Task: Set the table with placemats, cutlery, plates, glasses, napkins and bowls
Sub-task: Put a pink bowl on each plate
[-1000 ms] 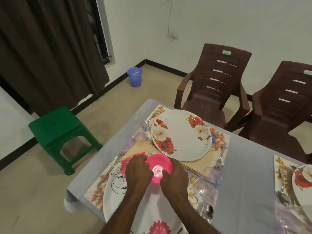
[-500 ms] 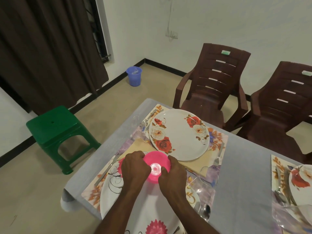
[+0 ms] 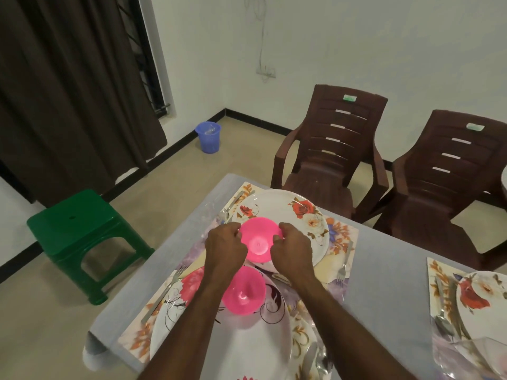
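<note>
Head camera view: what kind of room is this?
Probably a home dining room: a cloth-covered table laid with floral plates on placemats, brown plastic armchairs drawn up to it, and a curtained window.

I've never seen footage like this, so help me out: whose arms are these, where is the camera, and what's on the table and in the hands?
No machine here: a person wears a camera on the head, looking down at their own arms. The left hand and right hand hold a pink bowl by its rim over a rose-patterned plate. A second pink bowl sits on the nearer plate. Both plates lie on floral placemats with forks beside them, on a grey table.
</note>
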